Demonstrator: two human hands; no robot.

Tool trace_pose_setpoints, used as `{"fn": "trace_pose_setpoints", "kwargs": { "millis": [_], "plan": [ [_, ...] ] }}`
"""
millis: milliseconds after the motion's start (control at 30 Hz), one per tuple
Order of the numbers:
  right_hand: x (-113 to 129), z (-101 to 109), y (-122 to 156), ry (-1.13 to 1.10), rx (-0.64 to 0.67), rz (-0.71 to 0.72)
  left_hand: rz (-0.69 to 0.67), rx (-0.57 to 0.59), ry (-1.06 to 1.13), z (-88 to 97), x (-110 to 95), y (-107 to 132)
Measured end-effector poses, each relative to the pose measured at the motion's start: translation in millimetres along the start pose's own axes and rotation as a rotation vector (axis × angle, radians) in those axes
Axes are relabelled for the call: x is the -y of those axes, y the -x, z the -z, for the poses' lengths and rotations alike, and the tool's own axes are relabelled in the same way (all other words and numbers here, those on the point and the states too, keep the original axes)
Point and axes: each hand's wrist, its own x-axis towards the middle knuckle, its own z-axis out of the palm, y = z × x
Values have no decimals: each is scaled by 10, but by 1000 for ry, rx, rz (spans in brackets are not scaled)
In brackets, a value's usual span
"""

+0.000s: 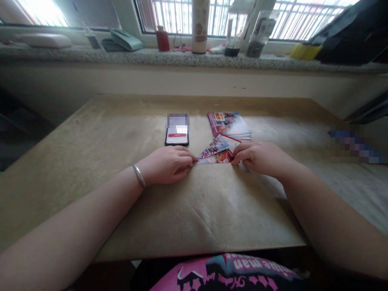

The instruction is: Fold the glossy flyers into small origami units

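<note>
A partly folded printed leaflet [216, 153] lies on the table in front of me, its left corner turned into a slanted flap and a white patch showing at upper right. My left hand [169, 163], with a silver bangle at the wrist, is closed and its fingertips pinch or press the leaflet's left point. At the other end, my right hand [257, 159] has thumb and finger closed on the leaflet's lower right part. Just behind it sits a stack of similar colourful leaflets [232, 124]. A phone [177, 139] with a lit screen lies flat beyond my left hand.
The table [121, 121] has a smooth tan cover with a crease near the front. Along the granite windowsill [169, 60] stand a red bottle [163, 39], a tall cylinder [200, 28], clear containers [260, 34] and a dark bag [351, 36]. A blurred bluish object [357, 145] lies at right.
</note>
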Motion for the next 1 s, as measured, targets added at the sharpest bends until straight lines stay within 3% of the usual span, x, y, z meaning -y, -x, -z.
{"fn": "trace_pose_setpoints", "kwargs": {
  "millis": [633,767,867,933,1000],
  "plan": [
    [-159,29,72,-31,78,-63,18,-11,44,39,6,7],
    [-82,24,33,49,86,-169,24,-32,63,43,6,7],
    [17,-32,-25,119,-51,-380,20,-39,59,40,11,9],
    [80,-85,-66,25,-161,-432,24,-32,42,30,18,7],
    [128,-135,-100,-39,-172,-413,39,-22,19,10,24,1]
  ]
}}
